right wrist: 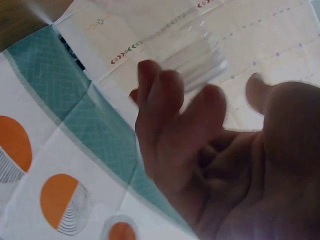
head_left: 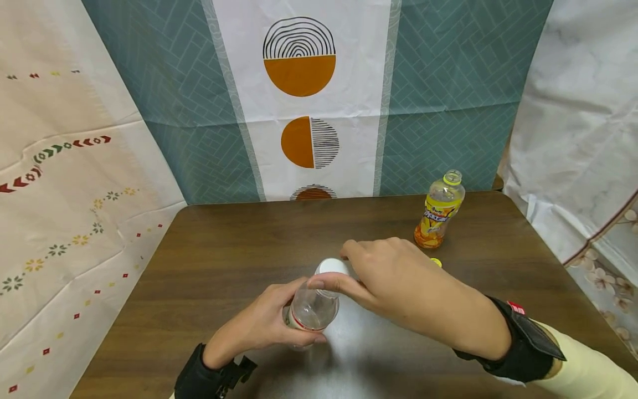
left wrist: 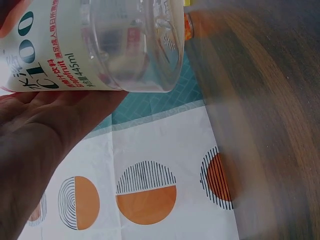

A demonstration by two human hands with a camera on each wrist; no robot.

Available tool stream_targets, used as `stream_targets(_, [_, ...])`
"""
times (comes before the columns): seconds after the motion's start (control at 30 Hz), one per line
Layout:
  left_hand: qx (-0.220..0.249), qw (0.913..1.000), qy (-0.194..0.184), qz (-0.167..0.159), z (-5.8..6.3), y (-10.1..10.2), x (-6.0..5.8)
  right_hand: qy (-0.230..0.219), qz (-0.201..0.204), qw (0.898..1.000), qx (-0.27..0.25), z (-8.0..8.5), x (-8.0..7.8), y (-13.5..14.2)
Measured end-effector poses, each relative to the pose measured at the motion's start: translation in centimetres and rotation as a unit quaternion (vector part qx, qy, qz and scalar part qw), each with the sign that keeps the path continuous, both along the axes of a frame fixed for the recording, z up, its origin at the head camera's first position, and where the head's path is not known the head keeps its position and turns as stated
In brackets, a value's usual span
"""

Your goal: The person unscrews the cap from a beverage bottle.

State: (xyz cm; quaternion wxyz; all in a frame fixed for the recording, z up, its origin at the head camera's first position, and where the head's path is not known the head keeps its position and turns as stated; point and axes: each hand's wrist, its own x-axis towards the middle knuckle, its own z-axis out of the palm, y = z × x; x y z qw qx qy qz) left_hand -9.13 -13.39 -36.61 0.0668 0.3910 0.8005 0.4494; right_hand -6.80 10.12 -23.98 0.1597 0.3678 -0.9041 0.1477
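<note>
My left hand (head_left: 274, 318) grips a clear plastic bottle (head_left: 313, 310) around its body, above the table. In the left wrist view, the bottle (left wrist: 130, 55) has a pale label with green letters and the words "grapefruit" and "445ml". A white cap (head_left: 332, 266) sits at its top. Beside the cap is my right hand (head_left: 394, 271), its thumb passing in front of the bottle's upper part. In the right wrist view, the loosely bent fingers (right wrist: 172, 105) stand apart from the thumb, with nothing pinched between them. A blurred, clear ridged shape lies behind them.
An uncapped clear bottle (head_left: 440, 210) with a yellow label stands at the back right of the brown table (head_left: 239, 238). A yellow cap (head_left: 436, 261) lies near it, partly hidden by my right arm. Patterned cloths (head_left: 324, 105) hang behind and at both sides.
</note>
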Motion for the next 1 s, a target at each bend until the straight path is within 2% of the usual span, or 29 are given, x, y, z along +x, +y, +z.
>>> stream_targets(0.27, [-0.001, 0.9998, 0.014, 0.017, 0.3, 0.2, -0.2, 0.073, -0.052, 0.996, -0.018, -0.6, 0.9, -1.0])
stream_targets(0.43, [-0.001, 0.9996, 0.019, 0.022, 1.6, 0.5, 0.4, 0.105, -0.063, 0.992, -0.031, -0.8, 1.0, -1.4])
stream_targets(0.57, [0.004, 0.9994, 0.023, 0.025, 2.8, 0.8, 0.9, 0.107, -0.065, 0.991, -0.038, -0.9, 0.8, -1.7])
stream_targets(0.77, [0.006, 0.999, 0.042, 0.017, 3.3, 0.9, 0.9, 0.094, -0.048, 0.993, -0.043, -0.9, 0.6, -1.7])
stream_targets(1.0, [0.007, 0.9993, 0.033, 0.018, 0.4, 0.2, -0.2, 0.062, 0.008, 0.997, -0.053, -0.5, 0.1, -1.2])
